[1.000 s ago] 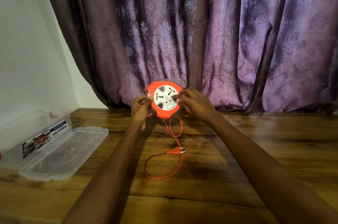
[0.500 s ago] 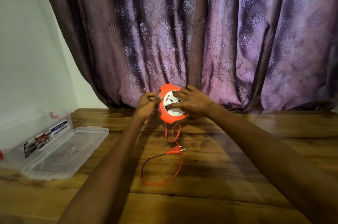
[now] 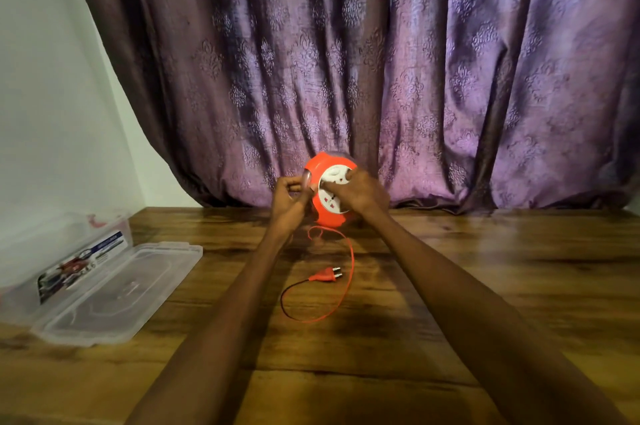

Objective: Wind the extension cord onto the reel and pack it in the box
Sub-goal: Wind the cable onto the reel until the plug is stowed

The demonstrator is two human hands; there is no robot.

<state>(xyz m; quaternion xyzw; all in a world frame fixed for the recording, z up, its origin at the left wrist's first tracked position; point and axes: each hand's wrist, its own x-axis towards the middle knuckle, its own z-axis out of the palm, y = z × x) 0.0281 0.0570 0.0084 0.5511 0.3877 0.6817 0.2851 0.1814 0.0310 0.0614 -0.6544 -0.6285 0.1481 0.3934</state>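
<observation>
An orange reel (image 3: pixel 327 213) with a white socket face is held upright above the wooden table, near the curtain. My right hand (image 3: pixel 360 190) covers its face and grips it. My left hand (image 3: pixel 289 197) pinches the reel's left edge; what exactly its fingers hold is blurred. A thin orange cord (image 3: pixel 341 286) hangs from the reel and loops on the table, ending in an orange two-pin plug (image 3: pixel 325 275). The clear plastic box (image 3: pixel 24 268) stands open at the left with its lid (image 3: pixel 114 296) folded flat.
The wooden table (image 3: pixel 485 286) stretches to the right and front. A purple patterned curtain (image 3: pixel 415 78) hangs right behind the reel. A white wall (image 3: pixel 41 78) rises on the left behind the box.
The reel has turned so its face angles to the right, and my right hand has slid across it. The loose loop on the table has grown shorter and the plug has shifted slightly.
</observation>
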